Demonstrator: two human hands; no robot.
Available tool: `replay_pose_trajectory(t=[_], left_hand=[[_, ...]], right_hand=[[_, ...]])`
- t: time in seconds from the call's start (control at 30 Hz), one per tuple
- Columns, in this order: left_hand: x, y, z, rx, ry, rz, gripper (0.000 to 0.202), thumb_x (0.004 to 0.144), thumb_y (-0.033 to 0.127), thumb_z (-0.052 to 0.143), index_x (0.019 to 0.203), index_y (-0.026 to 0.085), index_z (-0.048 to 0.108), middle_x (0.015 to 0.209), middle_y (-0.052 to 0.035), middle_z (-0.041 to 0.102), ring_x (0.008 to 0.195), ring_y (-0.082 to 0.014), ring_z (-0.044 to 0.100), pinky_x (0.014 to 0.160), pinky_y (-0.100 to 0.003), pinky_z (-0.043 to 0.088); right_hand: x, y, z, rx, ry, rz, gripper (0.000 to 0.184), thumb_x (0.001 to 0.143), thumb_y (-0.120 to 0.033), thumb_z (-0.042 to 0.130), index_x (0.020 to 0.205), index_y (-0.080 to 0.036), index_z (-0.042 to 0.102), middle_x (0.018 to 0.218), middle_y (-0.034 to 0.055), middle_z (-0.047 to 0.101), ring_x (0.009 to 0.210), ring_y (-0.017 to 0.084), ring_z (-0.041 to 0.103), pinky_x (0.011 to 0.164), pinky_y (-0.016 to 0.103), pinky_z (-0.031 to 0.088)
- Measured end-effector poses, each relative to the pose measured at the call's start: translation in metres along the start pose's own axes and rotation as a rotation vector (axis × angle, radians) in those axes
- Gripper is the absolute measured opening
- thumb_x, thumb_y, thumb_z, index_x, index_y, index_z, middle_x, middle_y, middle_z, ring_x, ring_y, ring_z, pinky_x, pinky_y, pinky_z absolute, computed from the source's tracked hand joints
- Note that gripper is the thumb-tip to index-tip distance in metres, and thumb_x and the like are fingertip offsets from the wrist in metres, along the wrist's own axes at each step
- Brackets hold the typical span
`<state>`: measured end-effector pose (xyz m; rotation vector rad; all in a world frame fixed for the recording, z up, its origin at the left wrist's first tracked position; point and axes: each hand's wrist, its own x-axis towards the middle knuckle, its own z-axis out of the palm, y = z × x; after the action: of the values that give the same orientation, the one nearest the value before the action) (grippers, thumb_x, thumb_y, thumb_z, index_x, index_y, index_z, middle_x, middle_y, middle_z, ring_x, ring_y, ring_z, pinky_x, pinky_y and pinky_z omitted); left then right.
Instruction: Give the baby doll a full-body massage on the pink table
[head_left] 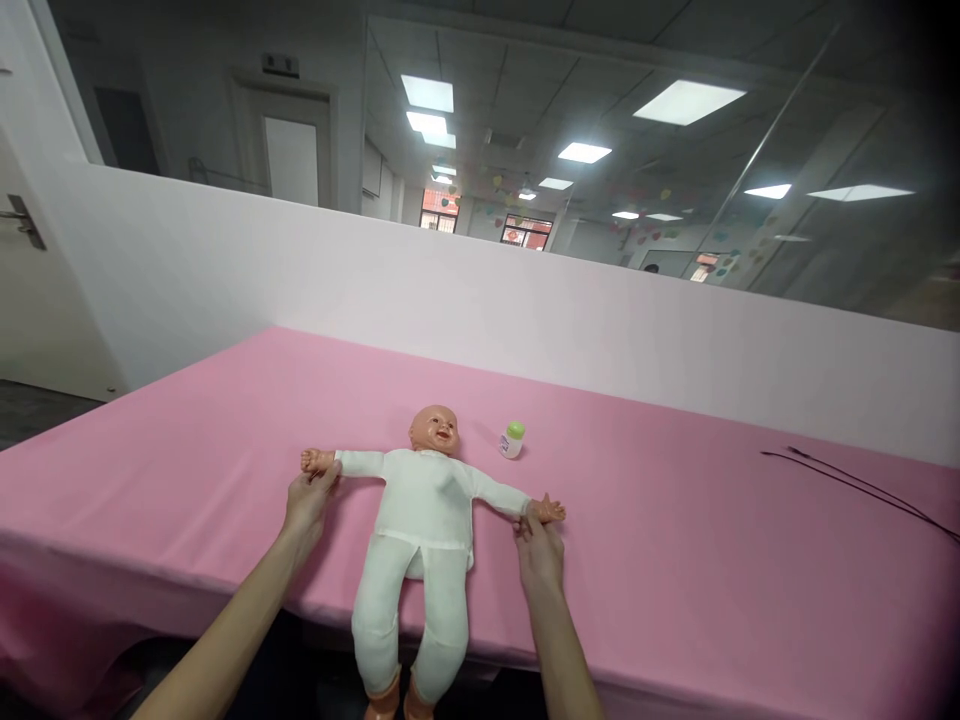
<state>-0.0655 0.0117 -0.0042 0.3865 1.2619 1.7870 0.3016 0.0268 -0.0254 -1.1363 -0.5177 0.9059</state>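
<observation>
A baby doll (424,520) in white clothes lies on its back on the pink table cover (675,560), arms spread, legs hanging over the near edge. My left hand (307,500) pinches the doll's sleeve end at its arm on the left. My right hand (538,545) holds the doll's other wrist on the right. A small white bottle with a green cap (511,439) stands just right of the doll's head.
A white partition wall (525,300) runs along the table's far edge. A thin black cable (862,485) lies at the far right of the cover. A door with a handle (22,225) is at the left.
</observation>
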Motion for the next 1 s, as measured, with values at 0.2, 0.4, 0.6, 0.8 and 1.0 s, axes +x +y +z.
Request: replay_pose_trajectory(t=[0.2, 0.4, 0.6, 0.8, 1.0], left_hand=[[-0.015, 0.0, 0.003, 0.129, -0.08, 0.141, 0.026, 0.079, 0.028, 0.084, 0.098, 0.014, 0.074, 0.096, -0.007, 0.077, 0.085, -0.0182, 0.071, 0.076, -0.027, 0.056], [-0.053, -0.011, 0.02, 0.605, -0.486, 0.677, 0.027, 0.094, 0.03, 0.067, 0.119, 0.024, 0.076, 0.122, -0.0072, 0.077, 0.114, -0.0278, 0.071, 0.096, -0.039, 0.058], [-0.054, -0.025, 0.019, 0.891, -0.707, 1.03, 0.034, 0.101, 0.019, 0.051, 0.121, 0.026, 0.077, 0.126, -0.0064, 0.077, 0.123, -0.0264, 0.067, 0.101, -0.042, 0.057], [-0.05, -0.009, 0.019, 0.596, -0.471, 0.577, 0.027, 0.089, 0.029, 0.071, 0.115, 0.022, 0.077, 0.118, -0.0084, 0.078, 0.112, -0.0287, 0.07, 0.094, -0.039, 0.057], [-0.021, -0.003, 0.0, -0.01, 0.017, -0.039, 0.012, 0.081, 0.016, 0.078, 0.091, 0.013, 0.072, 0.09, -0.0054, 0.075, 0.081, -0.0149, 0.07, 0.077, -0.025, 0.056]], right_hand=[[-0.018, -0.016, 0.011, -0.151, -0.122, -0.188, 0.062, 0.077, -0.053, 0.08, 0.128, -0.019, 0.069, 0.1, 0.0083, 0.075, 0.083, 0.022, 0.07, 0.071, 0.033, 0.059], [-0.063, -0.02, 0.032, -0.687, -0.561, -0.707, 0.029, 0.099, -0.029, 0.055, 0.121, -0.025, 0.074, 0.129, 0.0094, 0.073, 0.118, 0.027, 0.068, 0.099, 0.04, 0.057], [-0.081, -0.004, 0.038, -1.011, -0.677, -0.998, 0.034, 0.099, -0.014, 0.047, 0.115, -0.026, 0.075, 0.129, 0.01, 0.071, 0.114, 0.026, 0.07, 0.085, 0.036, 0.06], [-0.06, -0.008, 0.03, -0.536, -0.45, -0.525, 0.03, 0.094, -0.033, 0.062, 0.119, -0.022, 0.073, 0.124, 0.0105, 0.073, 0.108, 0.026, 0.07, 0.085, 0.037, 0.06], [-0.008, -0.008, -0.004, -0.064, -0.076, 0.01, 0.047, 0.069, -0.049, 0.086, 0.103, -0.02, 0.07, 0.083, 0.0027, 0.069, 0.068, 0.017, 0.064, 0.061, 0.028, 0.057]])
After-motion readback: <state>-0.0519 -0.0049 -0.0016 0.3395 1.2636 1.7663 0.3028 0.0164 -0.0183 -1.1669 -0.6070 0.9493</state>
